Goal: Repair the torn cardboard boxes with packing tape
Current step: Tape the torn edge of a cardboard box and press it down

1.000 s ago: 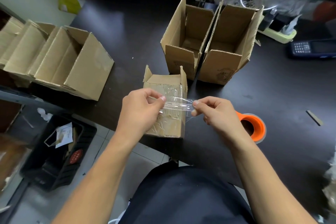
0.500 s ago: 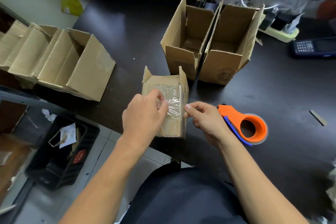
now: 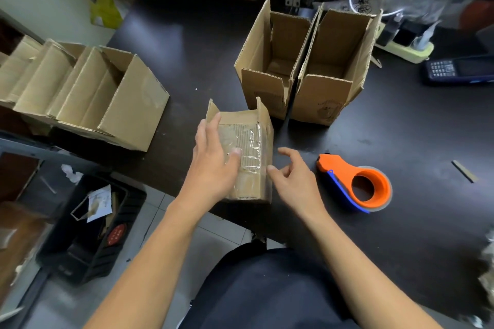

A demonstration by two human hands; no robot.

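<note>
Clear tape (image 3: 247, 147) that was stretched between both hands a second ago now lies stuck across the upturned face of the small box (image 3: 254, 181), wrinkled and shiny over the torn corrugated patch. That box sits at the near edge of the table (image 3: 401, 235), at about 6 o'clock from the two open boxes (image 3: 307, 67) standing side by side.

The left hand (image 3: 213, 160) has let go of its tape end and now rests flat on the box, fingers straight, thumb pressing the strip down near the middle. The right hand (image 3: 296, 179) has also released its end and come off to the 3 o'clock side of the box, fingers apart and loosely bent, holding nothing; one fingertip is at the box's right edge, though I cannot tell whether it touches.

The orange dispenser (image 3: 358, 184) lies on the table at 3 o'clock of that hand, untouched.

By my reading, this strip is laid and only needs smoothing, chiefly along the right edge where the tape wraps the corner. More boxes (image 3: 80, 93) lie on their sides at 9 o'clock, so much of the job probably remains.
</note>
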